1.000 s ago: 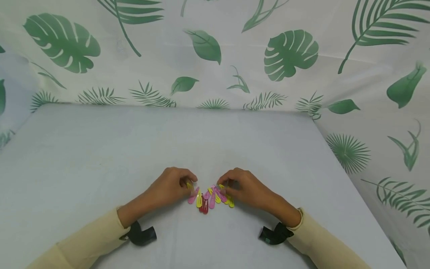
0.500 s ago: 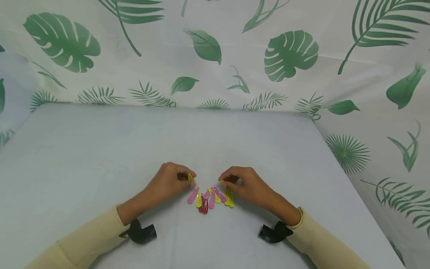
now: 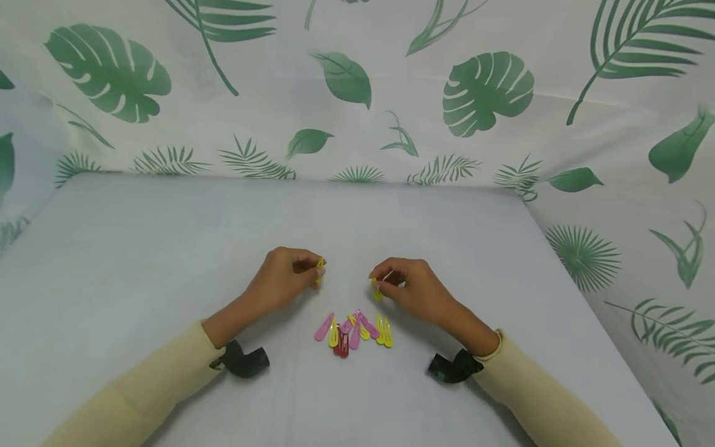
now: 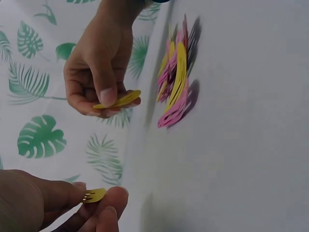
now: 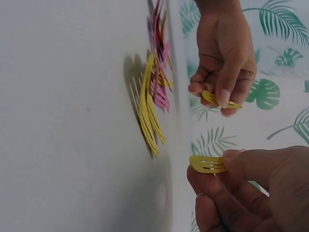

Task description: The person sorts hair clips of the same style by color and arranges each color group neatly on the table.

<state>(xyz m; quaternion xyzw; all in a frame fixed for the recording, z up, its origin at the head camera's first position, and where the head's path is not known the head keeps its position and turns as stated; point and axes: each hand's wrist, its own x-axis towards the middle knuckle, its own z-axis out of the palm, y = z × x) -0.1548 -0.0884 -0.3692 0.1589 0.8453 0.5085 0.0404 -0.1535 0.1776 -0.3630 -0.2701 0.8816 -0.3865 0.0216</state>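
Note:
My left hand pinches a yellow snap hair clip between thumb and fingertips, raised above the table. Across from it, my right hand holds another yellow hair clip the same way, its rounded end poking out past the thumb. On the table just below both hands lies a small loose pile of snap clips: a pink clip at the left, red clips at the front, more pink ones in the middle, and two yellow clips side by side at the right.
A pale grey cloth covers the table. Behind it and along the right hangs a white curtain printed with green leaves. Dark curved wrist camera mounts stick out inward from both cream sleeves.
Both hands have lifted away from the pile and moved toward the back of the table, each carrying a yellow hair clip. The other clips stay where they lay.

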